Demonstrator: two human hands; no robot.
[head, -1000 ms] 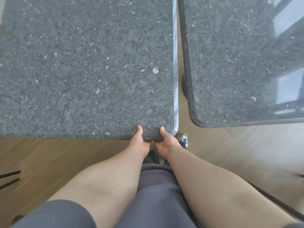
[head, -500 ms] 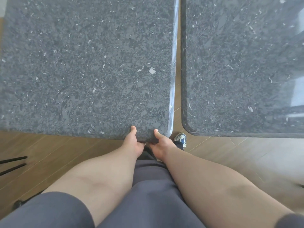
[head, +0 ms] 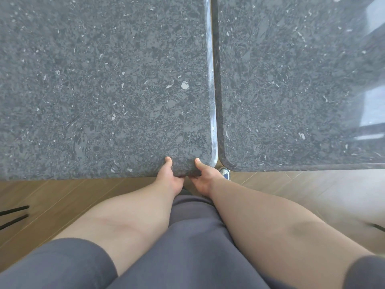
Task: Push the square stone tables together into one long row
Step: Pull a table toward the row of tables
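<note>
Two dark grey speckled square stone desks: left desk [head: 104, 80], right desk [head: 302, 80] nearly flush, thin seam left. Left hand [head: 167, 176], right hand [head: 205, 178] grip left desk's near edge at right corner, thumbs on top. Final nudge, near-edge alignment remain.

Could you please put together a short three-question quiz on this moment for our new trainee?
1. True or false: both hands grip the near edge of the left table.
2. Where do the thumbs lie? A) on top of the slab B) under the slab C) on the right table
3. Fill in: between the two tables a narrow ___ still shows.

Key
1. True: the left hand and the right hand hold that edge close to its right corner, side by side.
2. A: both thumbs rest on the stone surface; the fingers are hidden beneath the edge.
3. Gap: the facing edges run almost parallel, and whether they touch anywhere cannot be told.
</note>
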